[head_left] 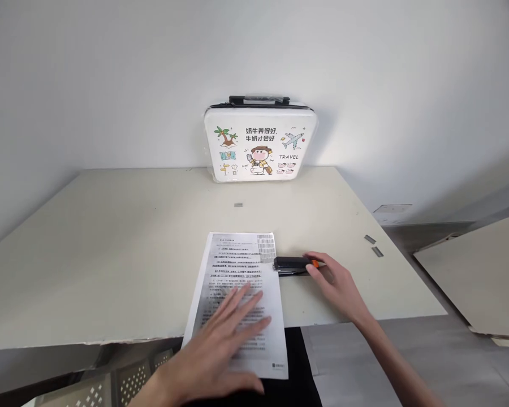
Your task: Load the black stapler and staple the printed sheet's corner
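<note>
A printed sheet of paper (275, 339) lies on the table and hangs past its front edge. Rows of staples (266, 249) show along its upper right corner. My left hand (224, 345) rests flat across the lower part of the page, fingers spread. To the right of the sheet is a black stapler (290, 264) with an orange part at its back end; its front touches or nearly touches the paper's right edge. My right hand (333, 282) grips the stapler's back end between thumb and fingers. Whether the stapler's jaws are pressed together is hard to see.
A white cartoon-printed case (261, 144) with a black handle stands against the wall at the table's back. One staple strip (238, 205) lies mid-table, and two more staple strips (377, 252) lie near the right edge. A pale panel (483, 277) stands to the right.
</note>
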Demonstrator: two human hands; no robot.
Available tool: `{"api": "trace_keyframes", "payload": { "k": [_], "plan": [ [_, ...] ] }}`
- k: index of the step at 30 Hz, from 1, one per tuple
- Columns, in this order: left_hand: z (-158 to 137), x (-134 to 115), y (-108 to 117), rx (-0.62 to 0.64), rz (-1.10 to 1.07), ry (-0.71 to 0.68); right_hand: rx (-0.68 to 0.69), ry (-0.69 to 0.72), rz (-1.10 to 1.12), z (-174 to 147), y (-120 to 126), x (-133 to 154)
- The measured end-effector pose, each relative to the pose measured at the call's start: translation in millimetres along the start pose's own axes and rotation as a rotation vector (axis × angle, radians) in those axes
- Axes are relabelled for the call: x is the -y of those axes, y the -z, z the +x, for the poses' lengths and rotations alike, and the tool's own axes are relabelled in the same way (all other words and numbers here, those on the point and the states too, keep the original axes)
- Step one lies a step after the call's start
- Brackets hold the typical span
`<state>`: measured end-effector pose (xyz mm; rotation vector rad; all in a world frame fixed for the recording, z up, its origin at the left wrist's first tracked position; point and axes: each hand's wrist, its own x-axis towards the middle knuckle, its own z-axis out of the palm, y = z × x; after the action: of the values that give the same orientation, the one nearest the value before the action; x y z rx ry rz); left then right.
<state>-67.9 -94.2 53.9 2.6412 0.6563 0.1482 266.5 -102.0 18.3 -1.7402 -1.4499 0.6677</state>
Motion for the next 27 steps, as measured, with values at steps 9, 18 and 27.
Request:
{"api": "trace_keyframes", "payload": {
  "k": [9,18,27],
  "plan": [
    [85.0,60.1,-3.4,-0.208,0.028,0.037,0.115,0.152,-0.210,44.0,-15.3,54.5],
    [91.9,56.9,-34.2,-0.187,0.064,0.083,0.324,0.132,-0.334,56.1,-32.4,73.9],
    [90.6,52.4,-38.7,-0.231,0.065,0.076,0.325,0.114,-0.416,54.7,-37.4,72.5]
  ]
}}
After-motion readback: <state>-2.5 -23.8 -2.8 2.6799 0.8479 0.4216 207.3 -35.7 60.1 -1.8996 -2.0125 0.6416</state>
